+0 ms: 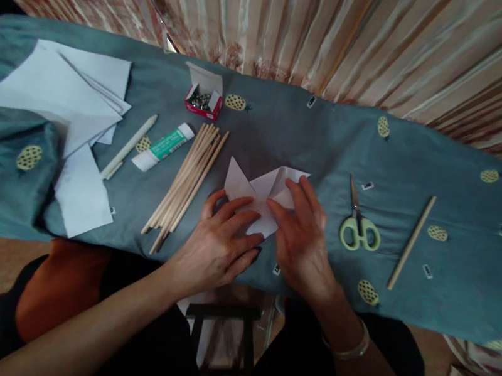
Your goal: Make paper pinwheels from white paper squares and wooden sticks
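Note:
A white sheet of paper, folded into pointed flaps, lies in front of me at the middle of the table. My left hand holds its left and lower side, the bent fingers a little apart on the paper. At the right side, my right hand is closed on a raised flap, thumb and index finger at the fold. Both palms face down, and the paper under the fingers is partly hidden. Just left of my left hand is a bundle of thin wooden sticks.
Green-handled scissors and a single stick lie to the right. Leftward are a glue tube, a white pen and paper sheets. An open red box of small metal pieces stands behind the sticks. Curtains hang along the far edge.

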Tool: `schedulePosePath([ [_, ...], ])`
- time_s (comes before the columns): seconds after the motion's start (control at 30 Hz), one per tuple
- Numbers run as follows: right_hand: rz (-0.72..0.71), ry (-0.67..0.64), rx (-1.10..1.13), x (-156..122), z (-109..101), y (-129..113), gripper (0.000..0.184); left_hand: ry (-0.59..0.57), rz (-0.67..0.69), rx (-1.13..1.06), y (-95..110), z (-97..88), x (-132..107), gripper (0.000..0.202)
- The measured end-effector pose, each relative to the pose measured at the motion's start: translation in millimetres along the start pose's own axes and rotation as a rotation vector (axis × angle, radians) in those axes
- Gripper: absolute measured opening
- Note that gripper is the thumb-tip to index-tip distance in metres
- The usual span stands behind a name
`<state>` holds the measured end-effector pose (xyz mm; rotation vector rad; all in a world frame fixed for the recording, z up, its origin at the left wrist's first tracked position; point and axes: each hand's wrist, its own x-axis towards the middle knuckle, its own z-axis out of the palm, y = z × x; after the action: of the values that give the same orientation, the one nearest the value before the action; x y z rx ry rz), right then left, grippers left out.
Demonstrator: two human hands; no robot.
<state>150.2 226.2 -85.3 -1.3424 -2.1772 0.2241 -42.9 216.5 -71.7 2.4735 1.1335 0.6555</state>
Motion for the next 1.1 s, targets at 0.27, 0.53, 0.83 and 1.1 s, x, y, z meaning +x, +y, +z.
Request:
schedulePosePath([
  [0.27, -0.021, -0.049, -0.056, -2, 4, 1, 0.047, 0.007, 0.007, 0.004, 0, 1.2, 0, 0.018],
  [0.53, 0.012, -0.004, -0.044, -6, 10, 5, 0.053, 0.021, 0.001, -0.013, -2, 3.0, 0, 0.016],
  [0.83, -0.018, 0.011, -0.017, 1, 2, 3, 0.048, 0.018, 0.016, 0.017, -2, 1.7, -1, 0.017],
  [1.1, -0.027, -0.057, -0.105, -2, 11, -4, 0.048, 0.015, 0.005, 0.033, -1, 2.8, -1, 0.016],
])
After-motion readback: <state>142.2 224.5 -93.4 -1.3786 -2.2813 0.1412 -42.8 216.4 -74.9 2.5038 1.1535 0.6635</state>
